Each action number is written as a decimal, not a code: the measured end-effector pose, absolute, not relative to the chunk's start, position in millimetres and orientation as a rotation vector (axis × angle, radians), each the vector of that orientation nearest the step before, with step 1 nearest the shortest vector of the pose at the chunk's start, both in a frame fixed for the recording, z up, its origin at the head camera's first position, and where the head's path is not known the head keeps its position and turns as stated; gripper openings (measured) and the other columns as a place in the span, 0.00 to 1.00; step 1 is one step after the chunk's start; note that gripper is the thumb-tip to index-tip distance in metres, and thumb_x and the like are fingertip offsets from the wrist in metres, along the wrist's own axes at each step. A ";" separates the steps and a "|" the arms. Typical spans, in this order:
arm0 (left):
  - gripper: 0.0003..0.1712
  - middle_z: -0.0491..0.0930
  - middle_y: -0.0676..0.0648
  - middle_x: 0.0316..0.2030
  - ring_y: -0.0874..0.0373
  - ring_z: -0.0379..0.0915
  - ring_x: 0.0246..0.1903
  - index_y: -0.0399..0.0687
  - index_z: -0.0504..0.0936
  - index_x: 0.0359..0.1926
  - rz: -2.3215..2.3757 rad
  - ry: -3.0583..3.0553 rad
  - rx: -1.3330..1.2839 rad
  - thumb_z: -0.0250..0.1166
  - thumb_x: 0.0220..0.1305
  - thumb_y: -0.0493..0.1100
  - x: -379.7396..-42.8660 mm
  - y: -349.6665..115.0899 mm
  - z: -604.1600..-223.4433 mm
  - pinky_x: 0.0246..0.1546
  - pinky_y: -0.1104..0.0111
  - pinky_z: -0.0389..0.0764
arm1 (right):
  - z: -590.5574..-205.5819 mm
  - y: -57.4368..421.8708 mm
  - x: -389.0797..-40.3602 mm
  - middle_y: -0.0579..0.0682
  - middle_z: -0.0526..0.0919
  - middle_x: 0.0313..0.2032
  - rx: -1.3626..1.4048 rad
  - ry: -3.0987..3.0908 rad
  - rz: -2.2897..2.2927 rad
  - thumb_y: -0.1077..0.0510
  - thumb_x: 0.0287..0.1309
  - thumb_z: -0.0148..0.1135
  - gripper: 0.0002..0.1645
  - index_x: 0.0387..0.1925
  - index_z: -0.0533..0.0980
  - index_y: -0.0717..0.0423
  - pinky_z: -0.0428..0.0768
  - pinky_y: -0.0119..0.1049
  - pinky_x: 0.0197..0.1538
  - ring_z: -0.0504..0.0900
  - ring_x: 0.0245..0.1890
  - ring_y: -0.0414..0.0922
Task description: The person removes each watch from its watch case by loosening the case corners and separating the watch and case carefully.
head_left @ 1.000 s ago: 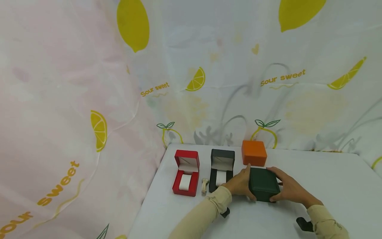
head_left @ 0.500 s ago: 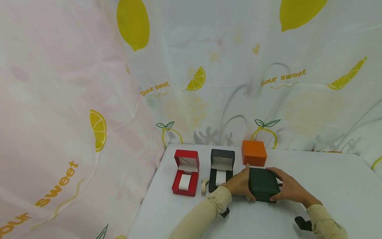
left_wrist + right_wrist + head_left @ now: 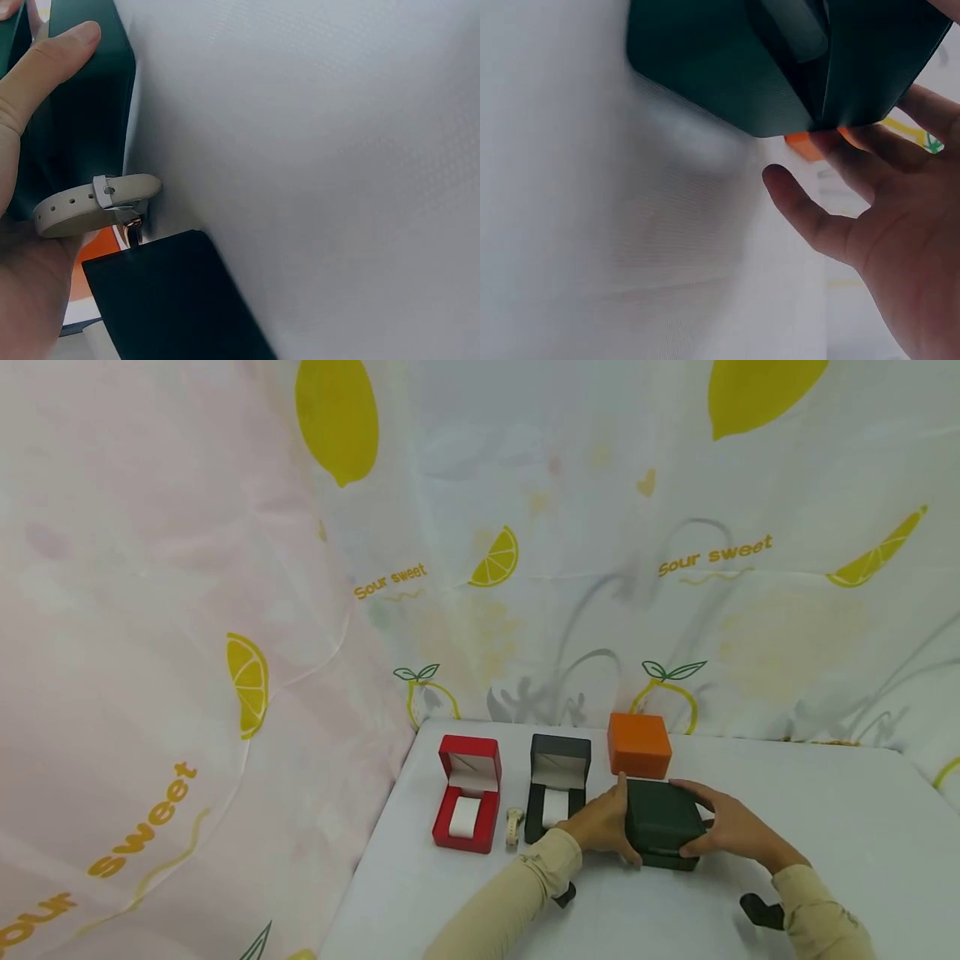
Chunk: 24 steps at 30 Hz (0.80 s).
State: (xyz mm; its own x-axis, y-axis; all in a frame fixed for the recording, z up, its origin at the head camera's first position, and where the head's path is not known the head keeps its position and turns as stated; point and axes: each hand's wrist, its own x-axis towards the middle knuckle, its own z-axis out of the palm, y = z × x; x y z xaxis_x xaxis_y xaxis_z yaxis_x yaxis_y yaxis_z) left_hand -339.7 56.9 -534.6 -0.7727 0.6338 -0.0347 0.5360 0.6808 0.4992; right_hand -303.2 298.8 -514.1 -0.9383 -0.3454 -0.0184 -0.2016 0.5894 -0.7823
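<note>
Lid (image 3: 663, 806) of green box (image 3: 670, 862) raised; box between left hand (image 3: 602, 823), right hand (image 3: 738, 835), both gripping.

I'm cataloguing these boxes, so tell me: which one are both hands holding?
The green box, gripped between the left hand and right hand; the red box, black box and orange box are in neither.

Left of the green box (image 3: 660, 810), the left grip (image 3: 603, 823) holds it, thumb (image 3: 61, 58) against its wall; right of it, the right grip (image 3: 738, 833) pinches it, one finger (image 3: 804, 216) standing clear. The sleeved left forearm (image 3: 498, 902) and right forearm (image 3: 823, 914) reach toward it.
</note>
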 end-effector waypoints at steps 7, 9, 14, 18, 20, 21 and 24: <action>0.85 0.64 0.45 0.67 0.63 0.69 0.57 0.33 0.33 0.75 0.672 2.704 0.994 0.85 0.30 0.56 -339.8 56.8 -533.2 0.61 0.74 0.67 | -509.1 298.7 -306.6 0.67 0.64 0.67 -0.446 2.594 -1.306 0.52 0.38 0.79 0.61 0.72 0.57 0.60 0.77 0.51 0.49 0.59 0.65 0.68; 0.85 0.64 0.45 0.67 0.63 0.69 0.58 0.33 0.34 0.74 0.669 2.705 1.006 0.85 0.30 0.56 -340.2 56.4 -532.5 0.61 0.74 0.67 | -507.3 298.5 -307.8 0.67 0.63 0.67 -0.421 2.569 -1.324 0.52 0.41 0.78 0.59 0.72 0.57 0.59 0.77 0.51 0.50 0.60 0.65 0.68; 0.84 0.64 0.46 0.67 0.63 0.68 0.58 0.33 0.35 0.75 0.664 2.701 1.009 0.85 0.30 0.56 -340.9 55.6 -530.6 0.61 0.74 0.67 | -505.2 299.2 -310.7 0.69 0.59 0.68 -0.376 2.513 -1.364 0.52 0.47 0.73 0.55 0.73 0.56 0.57 0.76 0.59 0.52 0.60 0.64 0.68; 0.84 0.65 0.46 0.67 0.63 0.68 0.58 0.34 0.35 0.75 0.669 2.693 0.996 0.85 0.29 0.55 -340.2 55.6 -528.9 0.61 0.74 0.67 | -505.9 300.8 -312.0 0.69 0.58 0.69 -0.369 2.501 -1.379 0.51 0.51 0.70 0.52 0.74 0.56 0.57 0.72 0.65 0.54 0.58 0.65 0.69; 0.85 0.65 0.45 0.67 0.63 0.69 0.58 0.33 0.35 0.75 0.672 2.695 0.995 0.85 0.29 0.55 -339.7 56.1 -528.6 0.61 0.74 0.67 | -505.9 301.4 -312.1 0.69 0.58 0.69 -0.373 2.507 -1.385 0.50 0.54 0.67 0.49 0.74 0.56 0.57 0.69 0.68 0.55 0.57 0.65 0.69; 0.85 0.65 0.45 0.67 0.63 0.69 0.58 0.33 0.35 0.75 0.671 2.697 0.993 0.85 0.28 0.56 -339.6 56.3 -528.7 0.61 0.74 0.67 | -505.6 301.4 -312.2 0.69 0.59 0.69 -0.379 2.511 -1.387 0.50 0.55 0.66 0.48 0.73 0.56 0.57 0.67 0.70 0.55 0.57 0.65 0.70; 0.85 0.64 0.44 0.67 0.62 0.68 0.59 0.33 0.35 0.74 0.674 2.701 0.994 0.86 0.28 0.56 -339.8 56.9 -529.6 0.61 0.74 0.67 | -504.5 301.1 -312.3 0.69 0.60 0.68 -0.387 2.523 -1.396 0.49 0.58 0.63 0.46 0.73 0.57 0.58 0.65 0.71 0.56 0.58 0.65 0.69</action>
